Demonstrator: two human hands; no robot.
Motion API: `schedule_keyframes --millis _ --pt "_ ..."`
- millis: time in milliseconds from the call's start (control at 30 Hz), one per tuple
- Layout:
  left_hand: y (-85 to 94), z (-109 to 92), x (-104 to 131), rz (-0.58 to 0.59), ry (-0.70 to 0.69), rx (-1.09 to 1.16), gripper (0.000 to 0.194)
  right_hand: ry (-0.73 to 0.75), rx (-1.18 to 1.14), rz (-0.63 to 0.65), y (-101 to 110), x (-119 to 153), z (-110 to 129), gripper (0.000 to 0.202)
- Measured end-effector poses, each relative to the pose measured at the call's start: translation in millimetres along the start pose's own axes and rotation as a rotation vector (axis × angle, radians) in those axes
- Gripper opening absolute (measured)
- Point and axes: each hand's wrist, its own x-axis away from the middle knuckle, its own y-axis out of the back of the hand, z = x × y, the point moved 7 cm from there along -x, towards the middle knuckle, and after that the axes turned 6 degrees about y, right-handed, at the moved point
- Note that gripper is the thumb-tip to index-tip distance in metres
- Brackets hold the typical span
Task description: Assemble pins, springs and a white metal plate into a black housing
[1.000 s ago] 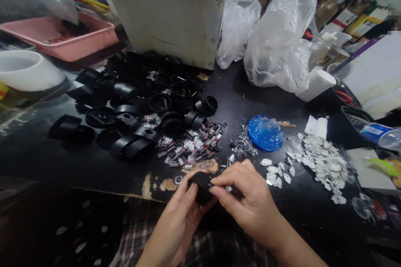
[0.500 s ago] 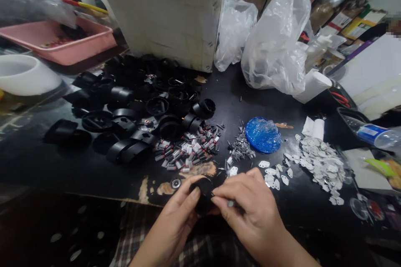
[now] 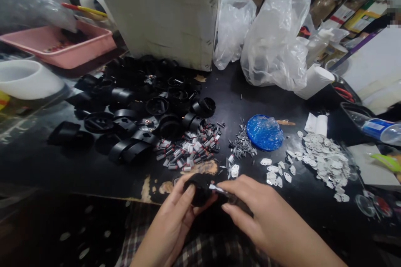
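My left hand (image 3: 175, 212) is closed around a round black plastic housing (image 3: 197, 190), held up in front of the table edge with its hollow side partly showing. In my right hand (image 3: 253, 204) lies a slim dark tool (image 3: 236, 201) with a pale tip; its exact kind is unclear. The tip points at the right side of the housing; whether it touches cannot be made out. Just beyond my hands lie a heap of small grey cylinders with red ends (image 3: 191, 150), small grey pins (image 3: 242, 146) and white metal plates (image 3: 274, 170).
Many black housings (image 3: 134, 146) crowd the table's left half. A blue lid (image 3: 265, 132) with clear gel-like material sits right of centre, near a big heap of white plates (image 3: 327, 160). Behind stand a large box (image 3: 166, 16), plastic bags (image 3: 275, 50) and a pink basin (image 3: 75, 56).
My right hand has shifted its fingers, and the tool's pale tip now shows beside the housing. My left hand has moved slightly left and tilted the housing.
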Motion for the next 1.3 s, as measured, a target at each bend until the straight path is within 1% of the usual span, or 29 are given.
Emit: schedule_keyframes --millis 67,100,167,200,233,300,333,367,400,433,467,500,533,567,600,633,700,767,833,867,933,1000,1067,1100,1167,1233,1300 --pt "5.0 0.2 -0.2 -0.039 -0.014 -0.069 0.03 -0.014 0.03 0.009 0.1 0.5 -0.3 0.03" --pt "8.8 -2.2 0.3 -0.067 -0.046 -0.129 0.03 -0.021 0.04 0.014 0.5 0.9 0.2 0.029" --pt "16.7 -12.1 3.8 -0.11 -0.153 -0.321 0.028 -0.034 0.007 0.014 3.0 2.7 1.6 0.025" --pt "19.7 -18.8 7.1 -0.115 -0.228 -0.436 0.025 -0.048 -0.046 0.021 4.1 4.3 1.6 0.022" --pt "21.3 -25.3 11.5 -0.097 -0.309 -0.54 0.023 -0.066 -0.134 0.049 3.4 6.4 1.2 0.019" --pt "21.7 -34.7 22.2 -0.006 -0.466 -0.656 0.02 -0.089 -0.403 0.153 -3.0 11.1 1.1 0.019" --pt "21.4 -37.9 27.8 0.038 -0.538 -0.659 0.02 -0.092 -0.543 0.212 -7.3 13.0 1.8 0.021" --pt "21.8 -40.5 32.7 0.048 -0.598 -0.636 0.021 -0.093 -0.651 0.257 -11.0 13.6 1.8 0.024" --pt "23.0 -41.6 35.2 0.017 -0.624 -0.601 0.022 -0.094 -0.692 0.261 -12.6 12.0 -0.4 0.026" --pt "25.3 -40.8 34.9 -0.057 -0.608 -0.549 0.023 -0.097 -0.646 0.209 -11.0 7.7 -5.5 0.024" --pt "27.5 -37.2 32.3 -0.141 -0.547 -0.477 0.024 -0.108 -0.511 0.119 -6.7 1.6 -12.9 0.019" --pt "27.5 -30.5 28.0 -0.2 -0.452 -0.39 0.025 -0.123 -0.309 0.013 -0.4 -5.2 -20.3 0.014" --pt "24.8 -21.7 22.9 -0.223 -0.34 -0.295 0.028 -0.131 -0.082 -0.079 5.9 -12.4 -25.5 0.01" --pt "19.5 -12.4 17.8 -0.21 -0.23 -0.205 0.031 -0.132 0.136 -0.137 10.0 -19.9 -28.3 0.011" --pt "13.0 -5.0 13.6 -0.177 -0.148 -0.133 0.034 -0.122 0.318 -0.152 10.7 -27.9 -29.7 0.012" --pt "7.2 -0.6 10.4 -0.141 -0.102 -0.088 0.034 -0.106 0.456 -0.133 8.5 -35.9 -30.8 0.014" --pt "2.1 1.2 6.9 -0.107 -0.092 -0.059 0.032 -0.054 0.624 -0.077 2.1 -49.8 -31.5 0.015" --pt "2.7 -0.4 5.5 -0.099 -0.112 -0.061 0.03 -0.017 0.719 -0.058 -1.4 -58.2 -30.8 0.014" --pt "3.6 -2.5 5.0 -0.093 -0.124 -0.058 0.03 -0.009 0.744 -0.045 -3.0 -60.9 -30.0 0.013" --pt "3.4 -3.7 4.9 -0.093 -0.126 -0.043 0.029 -0.011 0.721 -0.05 -2.8 -60.1 -29.3 0.013" --pt "-0.6 -5.3 4.0 -0.071 -0.11 0.011 0.029 -0.018 0.577 -0.08 -1.7 -54.7 -27.5 0.011" --pt "-8.7 -3.4 2.2 -0.018 -0.049 0.072 0.027 -0.025 0.365 -0.128 -0.7 -46.1 -25.2 0.009" --pt "-16.0 -0.1 0.9 0.021 0.003 0.11 0.024 -0.024 0.213 -0.184 -0.4 -36.8 -22.6 0.007" --pt "-17.4 0.5 0.6 0.02 -0.001 0.119 0.023 -0.016 0.183 -0.217 0.0 -32.5 -20.9 0.006" --pt "-15.3 0.4 1.3 -0.026 -0.056 0.115 0.025 0.016 0.176 -0.274 0.2 -26.0 -16.9 0.005" --pt "-10.5 1.4 3.0 -0.077 -0.104 0.095 0.03 0.047 0.17 -0.299 -0.7 -22.3 -14.0 0.006" --pt "-6.7 3.8 4.1 -0.091 -0.109 0.08 0.032 0.049 0.147 -0.307 -0.8 -20.3 -12.8 0.007"
